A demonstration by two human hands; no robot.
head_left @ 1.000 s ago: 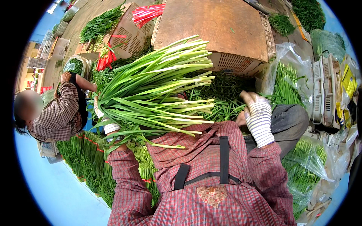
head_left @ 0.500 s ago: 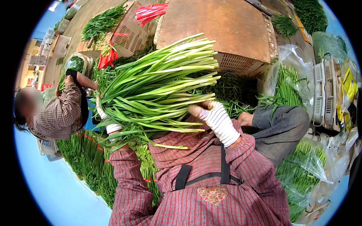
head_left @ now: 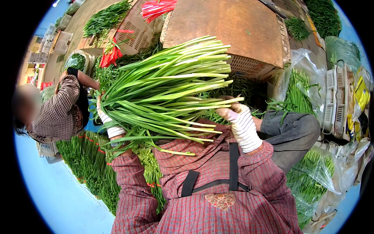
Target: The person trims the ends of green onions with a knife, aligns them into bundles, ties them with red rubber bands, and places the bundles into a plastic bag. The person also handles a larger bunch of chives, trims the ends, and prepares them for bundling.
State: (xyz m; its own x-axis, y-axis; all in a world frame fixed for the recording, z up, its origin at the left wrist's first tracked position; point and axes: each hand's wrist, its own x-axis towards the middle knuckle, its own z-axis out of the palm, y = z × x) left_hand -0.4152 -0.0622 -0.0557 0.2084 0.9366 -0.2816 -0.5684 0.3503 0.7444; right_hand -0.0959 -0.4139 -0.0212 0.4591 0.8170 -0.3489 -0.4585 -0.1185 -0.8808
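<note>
A large loose bundle of long green leafy stalks [head_left: 156, 93] with pale ends pointing right lies spread over my lap. My left hand [head_left: 110, 121], in a striped glove, grips the leafy left side of the bundle, partly hidden by leaves. My right hand [head_left: 239, 121], in a striped glove with bare fingertips, pinches a few pale stalk ends at the lower right of the bundle. Loose dark leaves [head_left: 253, 91] lie behind it.
A wooden board on a crate [head_left: 222, 27] stands ahead, with red strips [head_left: 156, 7] beside it. A co-worker [head_left: 54, 113] sits at left. Banded bundles [head_left: 82, 163], bagged greens [head_left: 309, 179], stacked white crates [head_left: 335, 97] and greens on crates [head_left: 105, 19] surround me.
My right hand has moved from beside the bundle onto the stalk ends, then slightly rightward with a few stalks, which now reach further right. My left hand stays on the bundle.
</note>
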